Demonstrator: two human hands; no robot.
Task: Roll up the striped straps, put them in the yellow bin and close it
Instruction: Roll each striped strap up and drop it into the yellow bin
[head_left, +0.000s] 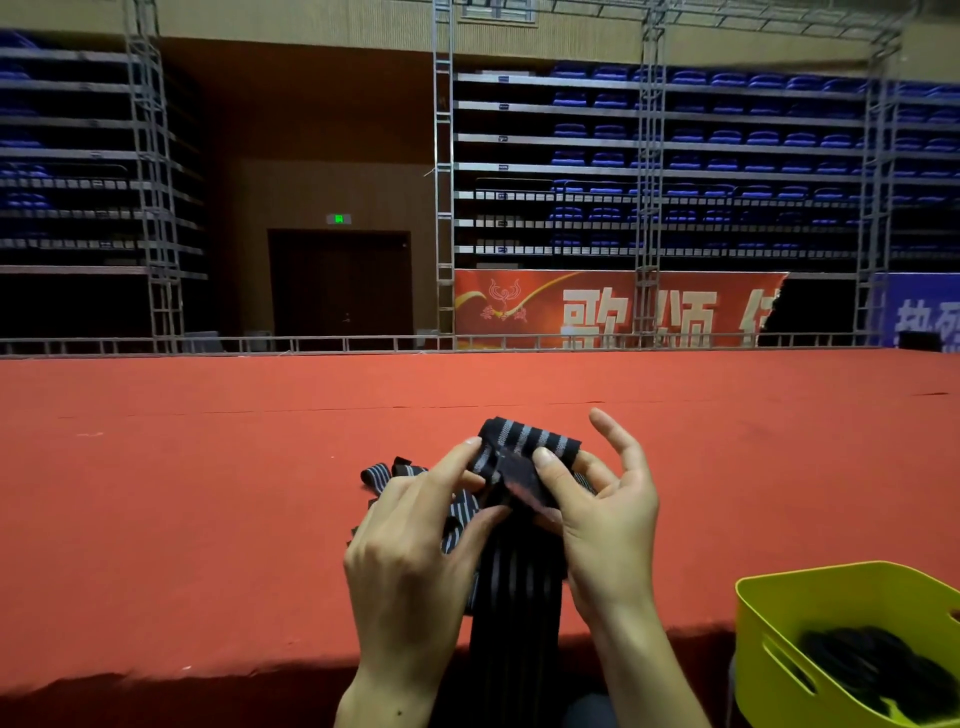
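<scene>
The striped strap (524, 452) is in the low middle of the frame, held up just above the red tabletop (208, 467). It is a long black band with pale lines. Its top end is folded over into a small fat bundle, and the long rest of it hangs down past the near edge of the tabletop, between the two arms.

The right hand (608, 514) holds the bundle. Its thumb presses on the front and some fingers curl behind, while the first finger sticks up loose. The left hand (410, 545) pinches the strap just beside the bundle, with the thumb and first finger on the cloth and the other fingers curled in.

More strap (384, 475) lies in a loose heap on the tabletop, just behind the left hand.

The strap looks soft, floppy and light. It bends anywhere and likely will not break. It looks a bit stretchy too, so the roll may spring open if it is let go. The best place to hold is the bundle itself, squeezed from both flat sides, while the other hand feeds the hanging part in flat and snug.

The yellow bin (748, 618) sits at the lower right of the frame. It is open, and dark things lie inside; I cannot tell what they are. No lid shows
</scene>
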